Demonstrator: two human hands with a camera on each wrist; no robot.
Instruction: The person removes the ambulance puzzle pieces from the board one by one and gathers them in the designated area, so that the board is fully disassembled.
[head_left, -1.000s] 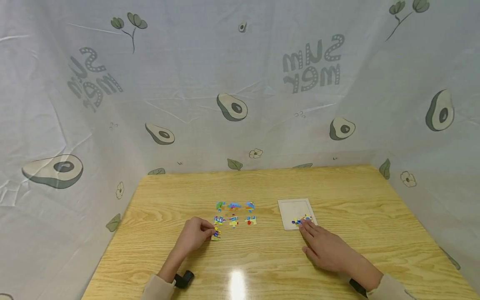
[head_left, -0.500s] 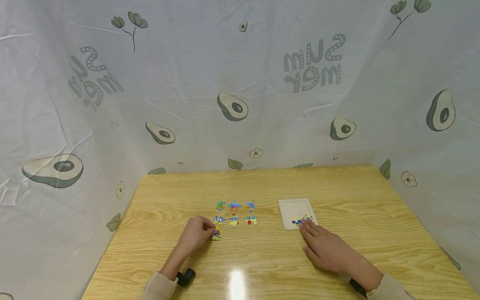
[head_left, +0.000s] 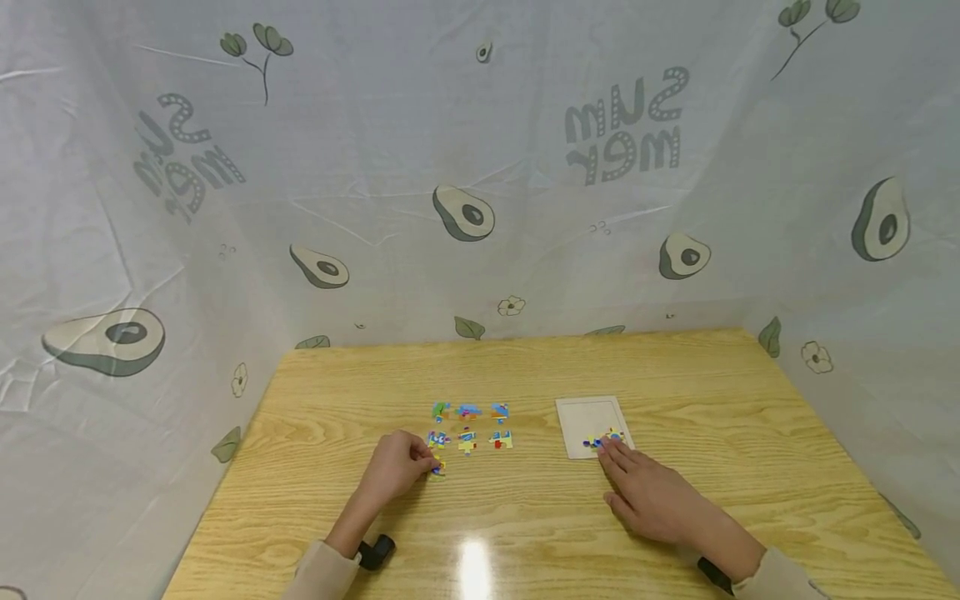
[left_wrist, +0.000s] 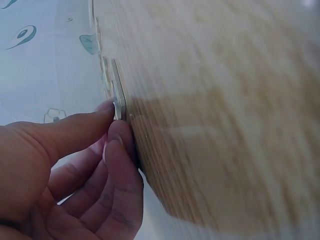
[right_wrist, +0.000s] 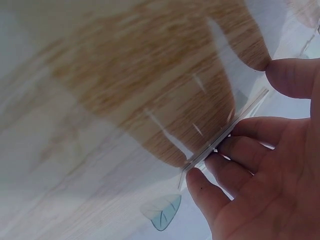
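In the head view my left hand pinches a small jigsaw puzzle piece, yellow and blue, between thumb and fingertips at the table surface. The left wrist view shows that piece edge-on, its near edge between thumb and index finger. On the right, fingers of my right hand rest over the near edge of a square white puzzle tray. Colourful pieces lie along the tray's near side, partly hidden by those fingertips. The right wrist view has the fairly straight fingers touching the tray's edge.
Several loose puzzle pieces lie in rows just beyond my left hand, left of the tray. Everything rests on a wooden table. A pale printed curtain hangs behind the table and along its sides.
My left hand has shifted slightly to the right with the pinched puzzle piece, which slid a little along the table. The right hand has stayed on the tray.
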